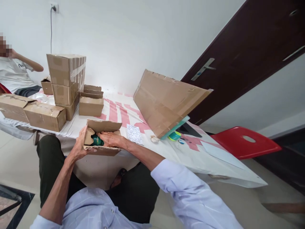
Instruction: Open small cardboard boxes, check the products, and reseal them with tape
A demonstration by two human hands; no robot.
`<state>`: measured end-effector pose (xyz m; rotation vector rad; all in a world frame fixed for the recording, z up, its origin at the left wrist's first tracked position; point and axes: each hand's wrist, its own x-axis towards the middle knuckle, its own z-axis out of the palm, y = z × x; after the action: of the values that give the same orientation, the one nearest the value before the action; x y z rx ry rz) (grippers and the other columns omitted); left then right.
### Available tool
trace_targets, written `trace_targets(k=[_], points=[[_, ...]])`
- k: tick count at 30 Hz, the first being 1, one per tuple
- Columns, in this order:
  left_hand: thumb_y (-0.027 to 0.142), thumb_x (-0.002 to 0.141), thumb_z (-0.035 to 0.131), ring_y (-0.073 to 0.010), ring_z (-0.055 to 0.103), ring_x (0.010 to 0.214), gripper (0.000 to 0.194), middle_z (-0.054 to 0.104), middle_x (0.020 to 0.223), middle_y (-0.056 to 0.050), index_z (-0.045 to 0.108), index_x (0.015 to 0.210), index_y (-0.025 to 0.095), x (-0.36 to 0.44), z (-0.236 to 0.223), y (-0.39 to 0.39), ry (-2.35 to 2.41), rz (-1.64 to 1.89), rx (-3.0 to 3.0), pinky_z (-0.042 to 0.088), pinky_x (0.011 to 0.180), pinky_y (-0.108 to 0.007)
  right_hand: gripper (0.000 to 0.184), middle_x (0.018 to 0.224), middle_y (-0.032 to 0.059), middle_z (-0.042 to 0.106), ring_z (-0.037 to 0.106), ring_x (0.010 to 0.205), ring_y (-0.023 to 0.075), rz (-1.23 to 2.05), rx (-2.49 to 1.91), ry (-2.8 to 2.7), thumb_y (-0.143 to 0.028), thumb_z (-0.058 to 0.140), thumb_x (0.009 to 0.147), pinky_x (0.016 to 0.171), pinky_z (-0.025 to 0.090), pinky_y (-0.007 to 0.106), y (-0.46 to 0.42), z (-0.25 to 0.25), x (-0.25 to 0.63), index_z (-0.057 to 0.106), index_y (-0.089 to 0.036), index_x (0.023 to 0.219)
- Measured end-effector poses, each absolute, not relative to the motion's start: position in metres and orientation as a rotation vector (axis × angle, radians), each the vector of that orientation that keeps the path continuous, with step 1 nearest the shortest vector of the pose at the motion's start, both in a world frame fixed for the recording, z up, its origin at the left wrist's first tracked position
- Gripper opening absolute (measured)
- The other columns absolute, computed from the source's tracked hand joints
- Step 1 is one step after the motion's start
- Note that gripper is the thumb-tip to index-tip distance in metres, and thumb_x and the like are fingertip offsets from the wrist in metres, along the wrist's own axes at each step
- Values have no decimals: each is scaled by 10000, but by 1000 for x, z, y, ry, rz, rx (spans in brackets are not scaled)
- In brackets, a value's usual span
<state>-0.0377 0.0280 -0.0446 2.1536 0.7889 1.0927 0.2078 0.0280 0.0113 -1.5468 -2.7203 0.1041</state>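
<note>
An open cardboard box [105,152] rests at the table's near edge, above my lap, its flaps raised. Wrapped around the box's left end, my left hand [79,144] grips the cardboard wall. My right hand [108,139] reaches inside, its fingers over a dark green item [97,140] with light lettering. The item's kind does not show, and the box walls and my hand hide most of it. I cannot tell whether my right fingers grip it or only touch it. Just right of the box lies a flat patterned packet [134,134].
Several closed cardboard boxes [66,70] stand stacked at the left, with more boxes [45,114] along the near edge. A large cardboard sheet [166,101] leans at the right beside a green tape roll [174,136]. A red chair [243,143] stands at the right; another person [16,73] sits far left.
</note>
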Motion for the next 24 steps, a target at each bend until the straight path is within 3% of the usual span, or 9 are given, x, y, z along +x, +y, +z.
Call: trace_targets(k=[3, 6, 11, 14, 19, 24], points=[[587, 715, 903, -456, 205, 1617, 1335, 227, 1719, -234, 98, 1716, 224, -41, -42, 31, 750, 1065, 2146, 195, 1312, -643, 582, 1321, 192, 699, 700, 1190, 365, 216, -1582, -2809, -388, 784, 889, 956, 578, 443, 25, 16, 207, 611, -178, 1403], [587, 714, 898, -456, 235, 1601, 1337, 230, 1707, -242, 96, 1716, 212, -45, -42, 38, 689, 1059, 2138, 227, 1305, -640, 682, 1463, 232, 619, 612, 1349, 410, 304, -1638, -2714, -383, 812, 872, 1090, 523, 541, 19, 22, 211, 568, -164, 1470], [571, 708, 894, -462, 249, 1591, 1320, 262, 1700, -232, 119, 1713, 207, -51, -46, 56, 670, 1061, 2082, 212, 1306, -648, 853, 1543, 176, 579, 564, 1423, 337, 549, -1347, -2361, -327, 864, 806, 1200, 456, 499, 11, 39, 223, 487, -204, 1562], [501, 684, 898, -444, 275, 1585, 1309, 305, 1690, -205, 143, 1714, 216, -52, -45, 67, 713, 1067, 2064, 210, 1319, -614, 911, 1562, 130, 576, 549, 1437, 315, 688, -1085, -2038, -421, 894, 781, 1222, 442, 477, 9, 59, 227, 484, -252, 1577], [391, 605, 919, -435, 365, 1537, 1313, 414, 1615, -196, 222, 1700, 195, -44, -34, 97, 880, 1092, 2068, 255, 1316, -566, 983, 1514, 129, 614, 544, 1430, 320, 741, -838, -1657, -589, 923, 719, 1189, 479, 422, 16, 103, 235, 527, -238, 1547], [358, 562, 925, -455, 376, 1526, 1243, 476, 1569, -187, 333, 1642, 185, -30, -18, 126, 969, 1159, 2009, 292, 1286, -609, 848, 1397, 103, 686, 623, 1311, 319, 727, -707, -1532, -622, 914, 701, 1094, 546, 426, 14, 134, 233, 627, -249, 1406]])
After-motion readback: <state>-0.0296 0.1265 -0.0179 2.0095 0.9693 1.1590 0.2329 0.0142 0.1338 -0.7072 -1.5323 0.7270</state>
